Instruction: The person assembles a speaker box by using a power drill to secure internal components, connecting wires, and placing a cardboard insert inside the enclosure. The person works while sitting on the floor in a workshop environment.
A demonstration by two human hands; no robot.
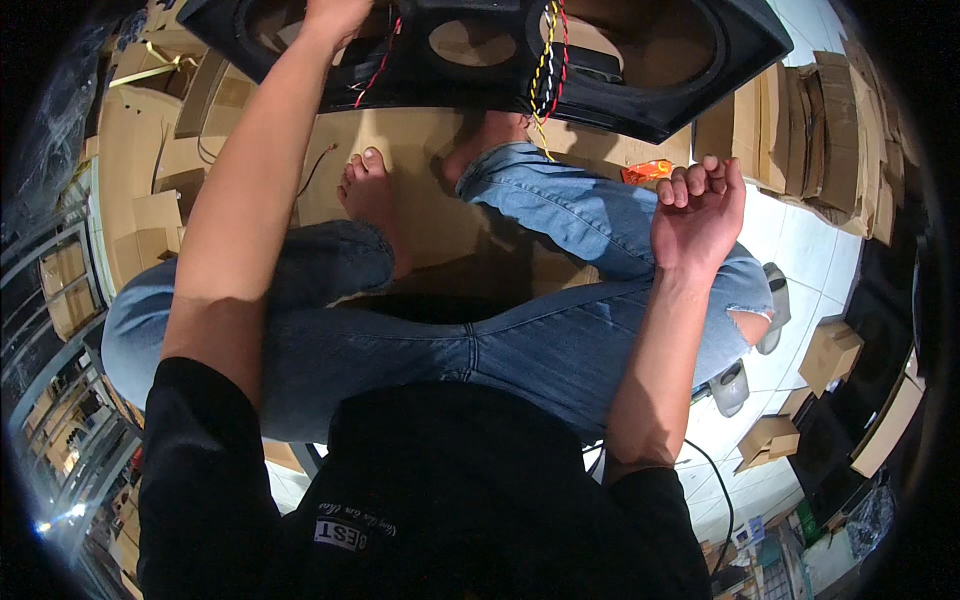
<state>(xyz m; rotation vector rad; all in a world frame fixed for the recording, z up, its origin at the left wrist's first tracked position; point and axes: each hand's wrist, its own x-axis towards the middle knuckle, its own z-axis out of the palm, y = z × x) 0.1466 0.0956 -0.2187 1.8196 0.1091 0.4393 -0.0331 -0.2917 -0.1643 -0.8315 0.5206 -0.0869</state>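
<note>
A black speaker cabinet with round cut-outs lies across the top of the view. My left hand reaches to its left part, beside a large opening. The fingers are cut off by the upper edge, so their grip is hidden. Thin red and black wires hang close to that hand. Twisted yellow, white and red wires come down over the cabinet's front, right of the small middle hole. Above my right knee, my right hand is palm up with nothing in it, its fingers loosely bent and partly apart.
Flattened cardboard lies under my bare feet. An orange packet is near my right hand. Stacked cardboard stands at the right, with grey slippers and small cartons on the tiles. Metal racks line the left.
</note>
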